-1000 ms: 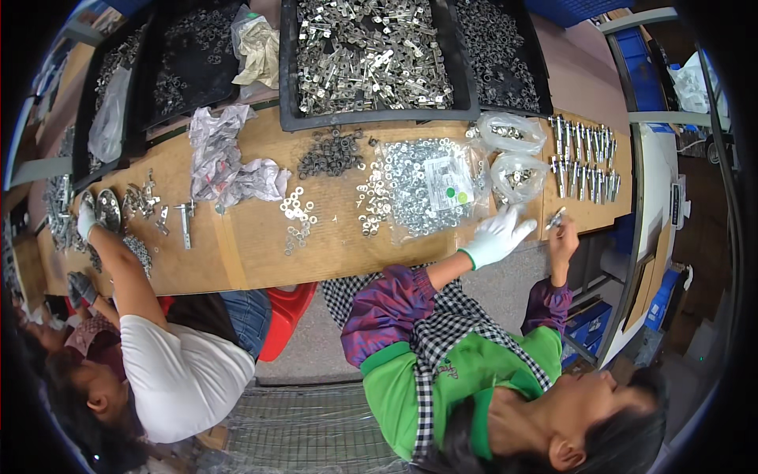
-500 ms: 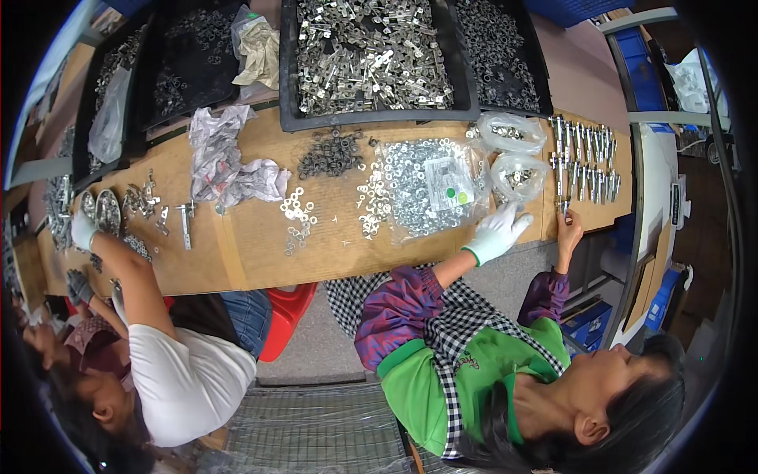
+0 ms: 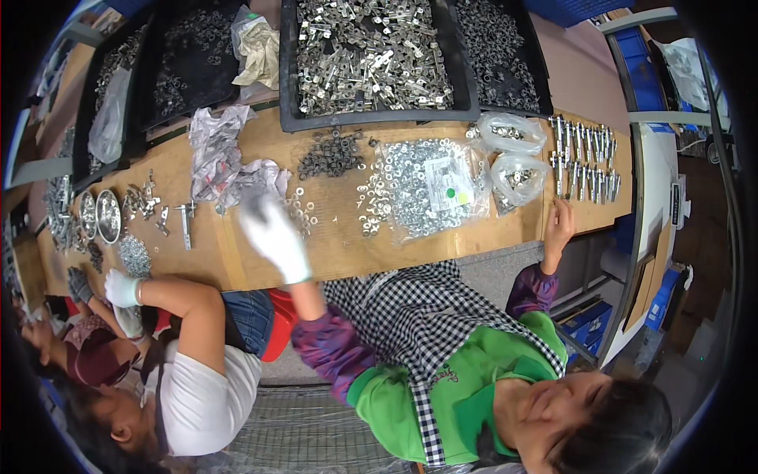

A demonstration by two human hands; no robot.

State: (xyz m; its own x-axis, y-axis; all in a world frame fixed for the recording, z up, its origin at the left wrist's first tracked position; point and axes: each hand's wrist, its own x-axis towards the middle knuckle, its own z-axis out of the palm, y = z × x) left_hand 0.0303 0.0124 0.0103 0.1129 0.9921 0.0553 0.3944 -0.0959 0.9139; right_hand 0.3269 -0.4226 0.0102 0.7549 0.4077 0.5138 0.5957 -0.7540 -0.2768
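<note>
The blurred, gloved left hand (image 3: pixel 272 237) is beside loose washers (image 3: pixel 303 213), where a careless sweep could scatter them; the bare right hand (image 3: pixel 560 225) nears metal fittings (image 3: pixel 583 183), right; I cannot tell either grip

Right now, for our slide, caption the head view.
Gloved left hand by paper and washers, bare right hand by metal parts.

A person in green (image 3: pixel 474 367), lower right, has a blurred, gloved left hand (image 3: pixel 272 237) near pale rings (image 3: pixel 302 215), left of centre, and a bare right hand (image 3: pixel 560 225) just below metal fittings (image 3: pixel 582 180), right.
</note>
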